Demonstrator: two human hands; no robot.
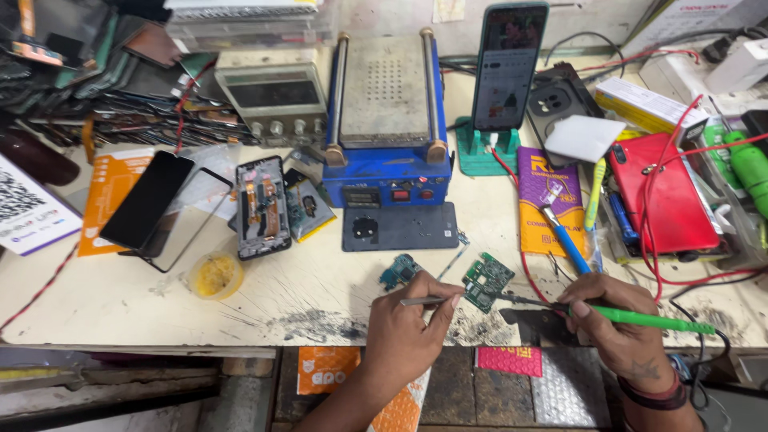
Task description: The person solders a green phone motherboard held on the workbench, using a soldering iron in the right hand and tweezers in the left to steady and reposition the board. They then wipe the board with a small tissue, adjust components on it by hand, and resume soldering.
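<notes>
My left hand (pixel 408 324) pinches thin metal tweezers (pixel 422 302) whose shaft lies level, with the end by my fingertips at the left edge of a small green circuit board (pixel 486 282) lying on the worn white bench (pixel 264 296). My right hand (pixel 612 320) grips a green-handled soldering iron (pixel 652 320); its dark tip (pixel 520 300) points left and reaches the board's lower right edge. A smaller blue-green board piece (pixel 398 270) lies just left of the green one.
Behind stand a blue screen-separator machine (pixel 388 120), a phone upright in a green stand (pixel 508 68), an opened phone frame (pixel 262 206), a black screen panel (pixel 148 200), a yellow flux tin (pixel 216 274), a red phone (pixel 662 192), a blue-handled tool (pixel 568 244) and red wires (pixel 680 276).
</notes>
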